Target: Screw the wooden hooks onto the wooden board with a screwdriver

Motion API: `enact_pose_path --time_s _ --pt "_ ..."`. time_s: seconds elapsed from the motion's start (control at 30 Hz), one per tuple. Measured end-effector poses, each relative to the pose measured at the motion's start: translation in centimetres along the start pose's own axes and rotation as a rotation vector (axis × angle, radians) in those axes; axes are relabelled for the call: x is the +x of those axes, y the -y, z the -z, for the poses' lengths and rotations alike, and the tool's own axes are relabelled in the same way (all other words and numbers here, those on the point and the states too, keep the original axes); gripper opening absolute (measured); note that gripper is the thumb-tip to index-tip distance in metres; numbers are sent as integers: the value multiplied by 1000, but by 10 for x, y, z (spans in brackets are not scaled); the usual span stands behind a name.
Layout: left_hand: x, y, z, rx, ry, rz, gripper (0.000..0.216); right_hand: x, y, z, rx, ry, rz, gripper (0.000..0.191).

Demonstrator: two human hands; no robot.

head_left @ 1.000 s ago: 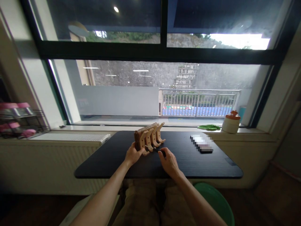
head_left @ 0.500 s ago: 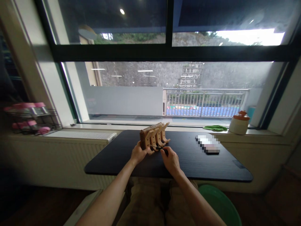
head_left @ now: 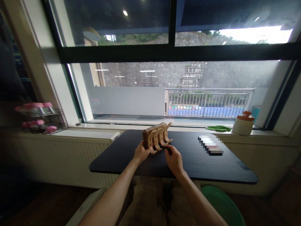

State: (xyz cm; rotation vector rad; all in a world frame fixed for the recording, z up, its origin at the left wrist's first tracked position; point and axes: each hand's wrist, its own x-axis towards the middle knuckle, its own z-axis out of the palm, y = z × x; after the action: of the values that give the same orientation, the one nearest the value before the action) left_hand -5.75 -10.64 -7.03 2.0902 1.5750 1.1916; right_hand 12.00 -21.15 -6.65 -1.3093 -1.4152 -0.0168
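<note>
A wooden hook rack (head_left: 155, 137) stands tilted on the dark table (head_left: 110, 157). It is a brown board with a rough, bark-like edge and several pale curved wooden hooks along its front. My left hand (head_left: 141, 153) grips the rack's near left end, with the thumb at the front. In my right hand (head_left: 174, 159) is a slim tool with a black handle (head_left: 167, 148), perhaps a screwdriver. The tool points left toward the lower part of the hooks. Whether its tip touches the wood I cannot tell.
A blurred-out flat object, phone-like (head_left: 211, 146), lies on the table's right side. On the windowsill are a green cloth (head_left: 218, 128) and a white bottle with an orange top (head_left: 244, 123). A wire rack (head_left: 43, 118) with pink-lidded jars stands left; a green stool (head_left: 222, 204) is below right.
The whole view has shifted slightly, so everything sits a little further right. My right hand and its tool have drawn slightly right from the hooks; my left hand keeps its hold.
</note>
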Motion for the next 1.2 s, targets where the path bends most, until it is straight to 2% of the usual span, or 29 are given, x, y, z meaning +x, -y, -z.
enact_pose_path --time_s 0.73,1.2 --pt "0 0 1 8 6 -7 46 -2 2 -3 -26 88 135 25" --pt "2 4 -1 12 8 -17 45 -7 9 2 -143 129 167 27"
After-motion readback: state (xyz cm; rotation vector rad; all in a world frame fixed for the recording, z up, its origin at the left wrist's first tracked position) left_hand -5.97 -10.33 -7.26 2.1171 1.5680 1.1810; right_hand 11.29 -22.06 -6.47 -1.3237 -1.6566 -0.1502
